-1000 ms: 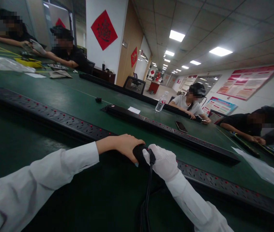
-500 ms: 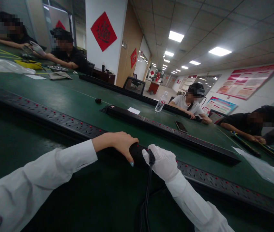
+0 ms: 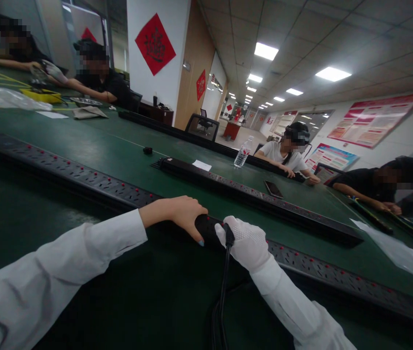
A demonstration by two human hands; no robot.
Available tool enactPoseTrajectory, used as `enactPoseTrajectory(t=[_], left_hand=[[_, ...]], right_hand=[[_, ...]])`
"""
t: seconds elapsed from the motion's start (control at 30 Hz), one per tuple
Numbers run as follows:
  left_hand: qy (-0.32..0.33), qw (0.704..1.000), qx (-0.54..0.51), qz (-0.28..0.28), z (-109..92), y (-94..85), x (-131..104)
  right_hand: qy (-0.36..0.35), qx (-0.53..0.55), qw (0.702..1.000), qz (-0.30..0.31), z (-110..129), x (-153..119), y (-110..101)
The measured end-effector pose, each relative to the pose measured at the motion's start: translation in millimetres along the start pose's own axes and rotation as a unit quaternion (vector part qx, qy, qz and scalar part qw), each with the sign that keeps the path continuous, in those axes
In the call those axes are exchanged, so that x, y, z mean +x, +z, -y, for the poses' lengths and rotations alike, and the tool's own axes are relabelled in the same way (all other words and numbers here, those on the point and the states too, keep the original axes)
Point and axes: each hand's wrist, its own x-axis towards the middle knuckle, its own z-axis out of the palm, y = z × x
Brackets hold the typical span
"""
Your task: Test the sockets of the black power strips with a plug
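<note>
Clasping the long black power strip (image 3: pixel 93 177) with my left hand (image 3: pixel 180 214), I have the bare fingers wrapped over its top and the thumb down its near side. The strip lies on the green table (image 3: pixel 126 287), running from between nine and ten o'clock across my view to four o'clock, sockets and red dots facing up. My right hand (image 3: pixel 248 240), gloved in white, sits between three and four o'clock of the left, a short bare stretch of strip between them. On my feed its thumb and fingers close round the thick end of a black cable (image 3: pixel 225 270), which drops toward six o'clock; the grip hides whether that end is seated in a socket, so I cannot tell.

At twelve o'clock from the right hand, a second power strip (image 3: pixel 250 194) lies slanted; a clear bottle (image 3: pixel 242 153) stands beyond it, with a phone (image 3: pixel 273 189) at one o'clock. From the left hand, I see a white paper slip (image 3: pixel 201 165) at one o'clock and a small black piece (image 3: pixel 147 150) at eleven.
</note>
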Motion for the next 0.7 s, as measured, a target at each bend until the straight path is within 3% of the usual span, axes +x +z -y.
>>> enactPoseTrajectory(t=[0.7], left_hand=[[-0.009,1.0,0.006,0.003,-0.9,-1.5,-0.6]], right_hand=[[0.005,0.003,1.0,0.007,0.2,-0.1,-0.3]])
